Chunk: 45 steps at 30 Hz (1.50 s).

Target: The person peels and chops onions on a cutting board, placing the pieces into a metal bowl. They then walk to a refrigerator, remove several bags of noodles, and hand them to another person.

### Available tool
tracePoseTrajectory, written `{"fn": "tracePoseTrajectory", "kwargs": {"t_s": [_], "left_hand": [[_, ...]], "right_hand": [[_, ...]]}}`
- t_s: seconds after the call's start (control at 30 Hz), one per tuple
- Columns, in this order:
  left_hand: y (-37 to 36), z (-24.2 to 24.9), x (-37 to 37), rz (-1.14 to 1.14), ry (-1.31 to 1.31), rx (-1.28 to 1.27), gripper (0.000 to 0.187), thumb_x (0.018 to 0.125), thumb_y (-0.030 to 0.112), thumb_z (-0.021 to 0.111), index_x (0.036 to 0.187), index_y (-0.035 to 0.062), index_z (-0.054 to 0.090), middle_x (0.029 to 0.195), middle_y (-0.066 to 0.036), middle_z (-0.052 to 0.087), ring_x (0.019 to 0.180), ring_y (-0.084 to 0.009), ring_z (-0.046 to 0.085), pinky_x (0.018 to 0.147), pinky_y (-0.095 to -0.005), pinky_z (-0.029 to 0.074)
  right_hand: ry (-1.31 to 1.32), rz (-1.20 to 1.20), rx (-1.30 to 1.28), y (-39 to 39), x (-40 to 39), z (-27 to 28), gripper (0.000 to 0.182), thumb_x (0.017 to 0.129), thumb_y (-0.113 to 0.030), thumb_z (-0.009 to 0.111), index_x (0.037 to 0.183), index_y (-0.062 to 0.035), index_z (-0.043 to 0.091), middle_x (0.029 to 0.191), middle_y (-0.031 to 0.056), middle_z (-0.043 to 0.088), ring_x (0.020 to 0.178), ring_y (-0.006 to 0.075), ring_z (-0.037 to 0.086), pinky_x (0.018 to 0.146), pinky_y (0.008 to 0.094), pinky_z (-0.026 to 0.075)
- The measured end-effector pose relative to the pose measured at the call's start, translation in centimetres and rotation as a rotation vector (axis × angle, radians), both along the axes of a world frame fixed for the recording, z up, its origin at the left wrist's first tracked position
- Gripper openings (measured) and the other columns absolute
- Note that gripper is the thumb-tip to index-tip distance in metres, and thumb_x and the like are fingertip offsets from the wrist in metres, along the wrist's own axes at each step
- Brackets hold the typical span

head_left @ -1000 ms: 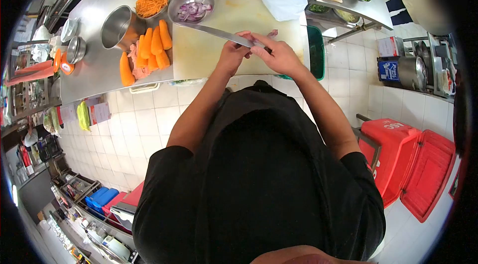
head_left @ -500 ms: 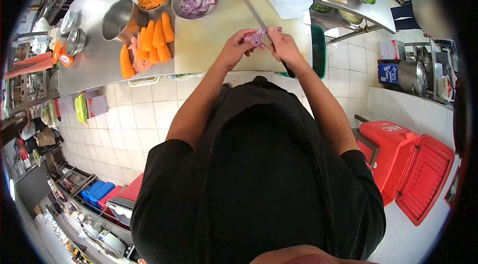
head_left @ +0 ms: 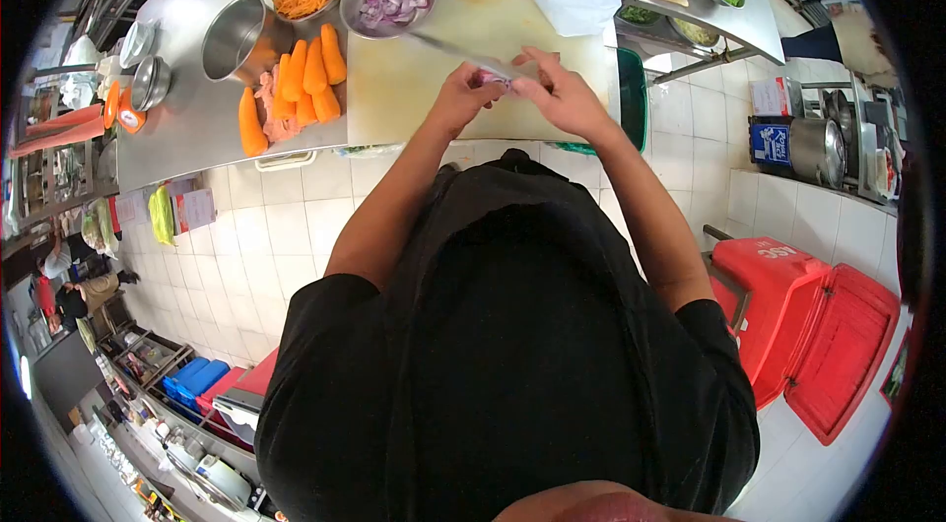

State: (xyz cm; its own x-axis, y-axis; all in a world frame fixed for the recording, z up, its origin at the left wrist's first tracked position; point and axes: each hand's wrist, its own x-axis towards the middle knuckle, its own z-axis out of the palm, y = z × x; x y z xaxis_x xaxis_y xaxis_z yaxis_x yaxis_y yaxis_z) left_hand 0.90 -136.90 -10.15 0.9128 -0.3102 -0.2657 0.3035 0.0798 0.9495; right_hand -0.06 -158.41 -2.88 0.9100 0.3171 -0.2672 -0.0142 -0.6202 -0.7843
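One red onion [head_left: 494,79] is being pinched in the left grip [head_left: 461,100], over the cutting board [head_left: 394,94], and a knife [head_left: 458,52] is being held across it by the right grip [head_left: 574,106]. Trimming is seemingly being done; careful knife clearance is being called for.

Reaches forward with left arm [head_left: 389,197] and right arm [head_left: 658,212] converging, bent at the elbows, bringing left hand [head_left: 465,98], curled at the fingers, close to inward-turned right hand [head_left: 567,98].

The left hand [head_left: 467,98] holds an onion piece [head_left: 494,80] against the knife blade [head_left: 463,55].
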Motion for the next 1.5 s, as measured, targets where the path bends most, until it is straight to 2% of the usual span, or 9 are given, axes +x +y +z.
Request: {"fn": "tracePoseTrajectory", "kwargs": {"t_s": [0.37, 0.53, 0.63, 0.9, 1.13, 1.33, 1.37, 1.4, 1.5], "left_hand": [[-0.3, 2.0, -0.1, -0.005, 0.001, -0.057, 0.041, 0.085, 0.011, 0.069, 0.125, 0.0091, 0.06, 0.105, -0.001, 0.065, 0.085, -0.0114, 0.057, 0.069, -0.0254, 0.046], [0.0, 2.3, -1.3, -0.004, 0.129, -0.116, 0.038, 0.086, 0.014, 0.073, 0.123, 0.0105, 0.062, 0.118, -0.001, 0.064, 0.11, -0.0173, 0.06, 0.093, -0.03, 0.049], [0.3, -1.1, 0.1, -0.05, -0.034, -0.054, 0.029, 0.087, 0.014, 0.071, 0.115, 0.0072, 0.066, 0.088, 0.004, 0.062, 0.07, -0.0052, 0.047, 0.06, -0.0234, 0.034], [-1.3, 1.9, 0.8, -0.16, -0.1, 0.122, 0.043, 0.09, 0.006, 0.062, 0.133, 0.0025, 0.057, 0.096, 0.001, 0.061, 0.071, -0.0074, 0.048, 0.061, -0.0217, 0.038], [-0.7, 3.0, 0.4, -0.058, 0.045, -0.228, 0.043, 0.094, 0.005, 0.057, 0.136, 0.001, 0.053, 0.108, -0.005, 0.062, 0.085, -0.012, 0.057, 0.069, -0.0271, 0.047], [-0.3, 0.2, 0.7, 0.013, -0.011, -0.282, 0.036, 0.095, 0.005, 0.057, 0.131, 0.0003, 0.057, 0.116, -0.009, 0.062, 0.1, -0.0172, 0.061, 0.082, -0.0318, 0.052], [-0.4, -0.3, 0.8, 0.017, -0.005, -0.296, 0.036, 0.094, 0.005, 0.058, 0.13, 0.0004, 0.058, 0.118, -0.009, 0.062, 0.103, -0.0182, 0.061, 0.087, -0.0327, 0.052], [-0.5, -0.5, 0.8, 0.04, 0.01, -0.294, 0.036, 0.094, 0.005, 0.058, 0.13, 0.0004, 0.058, 0.12, -0.009, 0.062, 0.106, -0.0192, 0.062, 0.091, -0.0335, 0.052], [0.6, -1.2, 1.3, -0.004, -0.097, -0.284, 0.039, 0.096, 0.008, 0.059, 0.134, -0.0001, 0.054, 0.122, -0.011, 0.061, 0.11, -0.021, 0.061, 0.095, -0.0356, 0.052]], "right_hand": [[-0.381, 0.139, -0.084, 1.6, -0.8, 1.0, 0.049, 0.095, -0.052, 0.056, 0.135, -0.0246, 0.057, 0.108, 0.0154, 0.067, 0.1, 0.0375, 0.065, 0.085, 0.0461, 0.052], [-0.31, 0.159, 0.137, 1.7, -0.9, -1.7, 0.048, 0.098, -0.047, 0.056, 0.14, -0.0234, 0.055, 0.109, 0.0152, 0.069, 0.093, 0.0333, 0.068, 0.084, 0.0434, 0.053], [-0.379, 0.068, 0.163, 1.4, -0.7, -3.9, 0.046, 0.1, -0.044, 0.056, 0.134, -0.0143, 0.062, 0.106, 0.018, 0.066, 0.099, 0.0306, 0.064, 0.091, 0.0389, 0.049], [0.045, -0.272, 0.503, -0.1, -1.4, -2.3, 0.054, 0.103, -0.048, 0.049, 0.075, -0.0044, 0.063, 0.066, 0.0019, 0.054, 0.057, 0.0148, 0.054, 0.055, 0.0287, 0.044], [0.502, -0.46, 0.721, 1.4, -2.4, 4.2, 0.064, 0.1, -0.061, 0.044, 0.065, -0.0079, 0.053, 0.053, 0.0011, 0.046, 0.04, 0.0111, 0.04, 0.04, 0.0281, 0.033], [0.417, -0.453, 0.587, 2.1, -1.6, 1.7, 0.061, 0.1, -0.061, 0.044, 0.08, -0.0066, 0.062, 0.06, 0.0027, 0.052, 0.043, 0.0116, 0.043, 0.04, 0.0281, 0.033], [0.419, -0.464, 0.511, 1.9, -0.8, 0.6, 0.054, 0.099, -0.055, 0.051, 0.101, -0.0034, 0.065, 0.067, 0.0049, 0.058, 0.047, 0.0135, 0.05, 0.042, 0.0286, 0.04], [-0.098, -0.126, 0.274, 0.8, -0.2, -2.9, 0.053, 0.096, -0.048, 0.057, 0.126, -0.0037, 0.058, 0.078, 0.0061, 0.065, 0.058, 0.0156, 0.058, 0.052, 0.031, 0.05], [0.294, -0.369, 0.384, 0.0, 1.1, -1.1, 0.055, 0.103, -0.052, 0.04, 0.123, -0.0071, 0.063, 0.079, 0.0053, 0.065, 0.058, 0.0142, 0.054, 0.051, 0.0289, 0.047]]}}
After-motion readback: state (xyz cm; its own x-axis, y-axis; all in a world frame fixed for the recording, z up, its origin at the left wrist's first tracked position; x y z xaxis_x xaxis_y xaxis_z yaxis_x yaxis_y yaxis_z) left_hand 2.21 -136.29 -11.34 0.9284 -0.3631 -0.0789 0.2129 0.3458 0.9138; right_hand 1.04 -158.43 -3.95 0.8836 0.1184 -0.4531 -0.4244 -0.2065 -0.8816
